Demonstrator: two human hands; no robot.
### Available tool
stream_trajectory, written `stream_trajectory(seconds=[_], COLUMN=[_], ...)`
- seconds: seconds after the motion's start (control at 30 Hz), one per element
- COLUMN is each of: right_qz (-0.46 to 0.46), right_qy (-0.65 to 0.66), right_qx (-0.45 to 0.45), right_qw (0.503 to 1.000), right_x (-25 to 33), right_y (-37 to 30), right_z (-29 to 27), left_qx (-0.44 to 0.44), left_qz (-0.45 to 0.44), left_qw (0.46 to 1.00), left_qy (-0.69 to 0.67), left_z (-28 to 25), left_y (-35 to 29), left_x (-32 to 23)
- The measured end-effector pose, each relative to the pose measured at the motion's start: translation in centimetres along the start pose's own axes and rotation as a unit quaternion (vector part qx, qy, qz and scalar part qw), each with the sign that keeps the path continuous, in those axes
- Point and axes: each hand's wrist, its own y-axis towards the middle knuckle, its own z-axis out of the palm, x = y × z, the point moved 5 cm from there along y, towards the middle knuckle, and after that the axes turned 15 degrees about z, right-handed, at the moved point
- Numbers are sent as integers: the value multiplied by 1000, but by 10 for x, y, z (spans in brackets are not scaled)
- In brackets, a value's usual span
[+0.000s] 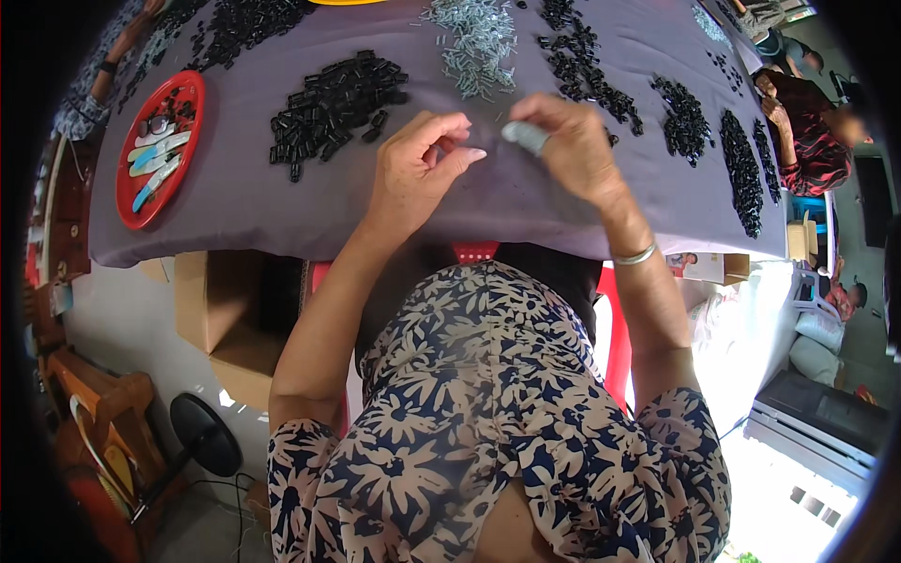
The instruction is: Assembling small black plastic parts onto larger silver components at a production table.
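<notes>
Both my hands are raised over the near middle of the cloth-covered table. My left hand [413,174] is curved, with thumb and forefinger tips apart and nothing visible between them. Facing it, my right hand [577,145] has its fingertips drawn together, and whatever they hold is too small to make out. A pale grey cover [527,137] wraps one of its digits. Just beyond the hands lies a heap of small clear, pale rod-like pieces [474,47]. Left of my left hand is a heap of short black cylindrical pieces [338,108].
More small black parts [587,66] lie in heaps toward the right. At the left, a red tray [133,211] holds blue-and-white handled tools [160,155]. Another person [812,122] sits at the right; a forearm [103,80] reaches in at far left. Below stands a cardboard box [192,300].
</notes>
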Motion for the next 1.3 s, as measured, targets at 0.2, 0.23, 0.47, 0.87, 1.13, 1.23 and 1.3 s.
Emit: stream_trajectory(seconds=[0.2, 0.23, 0.47, 0.87, 1.13, 1.23, 1.3], right_qz=[105, 108, 41, 213, 210, 145, 110], right_qy=[15, 17, -39, -231, 5, 95, 109], right_qx=[14, 14, -100, -14, 31, 67, 79], right_qw=[994, 994, 993, 949, 977, 983, 985], right_x=[4, 3, -2, -16, -6, 2, 3], right_y=[-16, -16, 0, 46, 24, 19, 18], right_z=[36, 37, 1, 4, 20, 29, 33], left_qx=[7, 14, 6, -7, -16, -41, -54], left_qz=[-51, -50, 7, -23, -49, -51, -46], left_qw=[996, 995, 1000, 999, 998, 996, 995], left_qy=[-80, -85, 5, -21, -33, -56, -67], left_z=[6, 4, 1, -2, -3, -2, -2], left_y=[-7, -7, -4, -3, -4, -8, -7], left_x=[9, 9, 8, 12, 19, 22, 22])
